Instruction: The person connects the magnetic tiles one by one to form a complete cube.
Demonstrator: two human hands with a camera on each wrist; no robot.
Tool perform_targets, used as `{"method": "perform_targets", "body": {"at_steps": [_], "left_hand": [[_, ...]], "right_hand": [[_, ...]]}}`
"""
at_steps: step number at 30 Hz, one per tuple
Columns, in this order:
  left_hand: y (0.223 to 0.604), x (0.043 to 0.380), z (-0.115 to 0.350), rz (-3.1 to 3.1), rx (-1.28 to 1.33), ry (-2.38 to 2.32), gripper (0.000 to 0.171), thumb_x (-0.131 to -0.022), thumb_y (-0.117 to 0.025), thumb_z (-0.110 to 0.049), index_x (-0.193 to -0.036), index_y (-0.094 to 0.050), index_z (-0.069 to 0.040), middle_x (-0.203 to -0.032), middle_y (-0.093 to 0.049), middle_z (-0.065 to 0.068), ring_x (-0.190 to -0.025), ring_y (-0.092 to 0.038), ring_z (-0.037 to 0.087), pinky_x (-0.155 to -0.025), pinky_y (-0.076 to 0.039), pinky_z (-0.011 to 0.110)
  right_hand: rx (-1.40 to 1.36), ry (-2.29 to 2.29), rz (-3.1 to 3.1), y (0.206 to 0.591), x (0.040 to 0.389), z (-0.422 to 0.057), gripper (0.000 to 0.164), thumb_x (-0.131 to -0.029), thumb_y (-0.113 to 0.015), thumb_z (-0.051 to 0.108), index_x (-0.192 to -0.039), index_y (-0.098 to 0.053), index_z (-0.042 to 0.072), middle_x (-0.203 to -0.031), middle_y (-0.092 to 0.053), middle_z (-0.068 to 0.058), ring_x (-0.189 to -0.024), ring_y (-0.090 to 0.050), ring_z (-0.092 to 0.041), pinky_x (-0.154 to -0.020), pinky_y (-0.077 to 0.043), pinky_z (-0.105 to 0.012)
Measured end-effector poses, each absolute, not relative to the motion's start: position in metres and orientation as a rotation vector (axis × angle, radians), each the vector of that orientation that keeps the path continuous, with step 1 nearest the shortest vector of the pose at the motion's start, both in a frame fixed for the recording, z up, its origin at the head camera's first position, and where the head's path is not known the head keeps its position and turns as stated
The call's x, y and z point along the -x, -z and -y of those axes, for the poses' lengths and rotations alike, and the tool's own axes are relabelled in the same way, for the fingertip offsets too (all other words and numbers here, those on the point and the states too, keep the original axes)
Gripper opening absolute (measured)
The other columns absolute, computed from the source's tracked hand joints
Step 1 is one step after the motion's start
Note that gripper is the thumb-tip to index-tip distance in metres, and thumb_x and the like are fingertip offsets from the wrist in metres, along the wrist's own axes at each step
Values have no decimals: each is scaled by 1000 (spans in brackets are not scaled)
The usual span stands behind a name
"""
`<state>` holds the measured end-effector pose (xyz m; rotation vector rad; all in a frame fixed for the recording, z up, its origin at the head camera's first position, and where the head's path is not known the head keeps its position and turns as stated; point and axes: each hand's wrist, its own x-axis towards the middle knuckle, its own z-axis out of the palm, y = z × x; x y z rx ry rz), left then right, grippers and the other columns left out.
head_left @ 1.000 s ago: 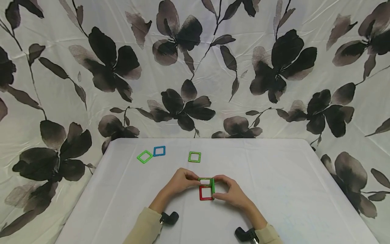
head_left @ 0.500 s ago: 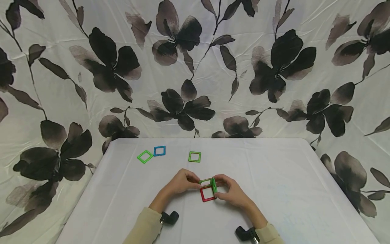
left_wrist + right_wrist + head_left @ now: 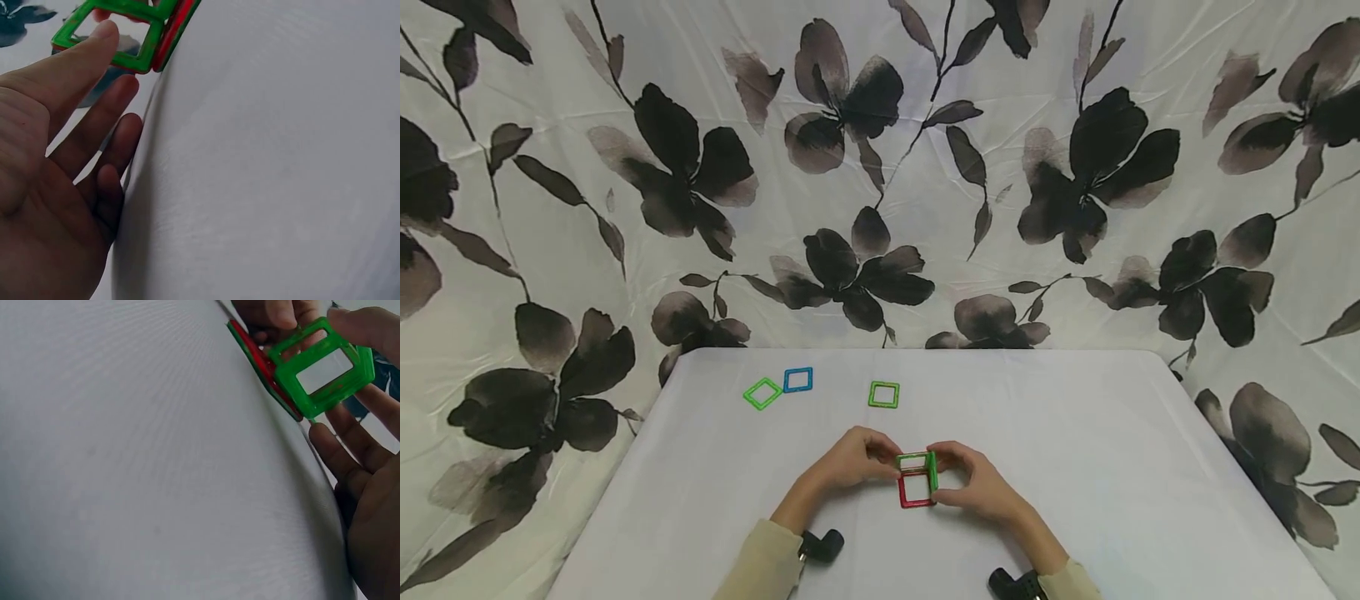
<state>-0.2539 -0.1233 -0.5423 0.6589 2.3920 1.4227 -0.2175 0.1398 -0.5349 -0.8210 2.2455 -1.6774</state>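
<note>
The left hand (image 3: 853, 458) pinches the back green tile (image 3: 913, 456), the right hand (image 3: 977, 483) the side green tile (image 3: 933, 473); both stand upright along edges of a red square tile (image 3: 916, 503) on the desk (image 3: 1075, 433). Farther back lie a loose green tile (image 3: 883, 407) and, leftward, a blue tile (image 3: 798, 390) just beside a slanted green tile (image 3: 752, 402).

Fingers (image 3: 953, 452) on red and green frames (image 3: 917, 472)
</note>
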Motion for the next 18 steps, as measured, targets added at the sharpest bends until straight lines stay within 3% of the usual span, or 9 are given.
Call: {"method": "perform_targets", "body": {"at_steps": [4,9,12,18], "left_hand": [[541,250,132,-2385,-654,-1397,24,-80,-82,-16,-102,-74,-15,-90,-70,-7,-84,-65,12,-78,-52,28],[538,247,149,-2411,-624,-1418,24,-81,-79,-8,-104,-72,-8,-90,-70,-3,-83,-65,13,-76,-52,27],[537,249,156,-2419,-644,-1424,23,-84,-76,-7,-106,-72,-5,-91,-70,-3,-85,-65,14,-76,-52,27],[535,257,160,-2439,-606,-1412,18,-89,-72,-12,-106,-72,-6,-89,-69,-5,-84,-64,14,-76,-51,28]], "right_hand": [[832,1634,-2290,547,218,-138,62,-76,-83,9,-131,-54,2,-111,-64,-11,-101,-59,-29,-94,-41,-45],[868,1573,-2287,549,221,-140,63,-75,-85,22,-131,-56,10,-111,-64,-3,-102,-58,-24,-94,-42,-38],[893,1571,-2294,549,221,-144,54,-77,-83,20,-126,-60,13,-110,-65,-3,-101,-58,-21,-92,-44,-37],[882,1583,-2303,550,221,-151,32,-88,-71,11,-119,-65,5,-111,-67,-5,-101,-60,-18,-91,-46,-38]]}}
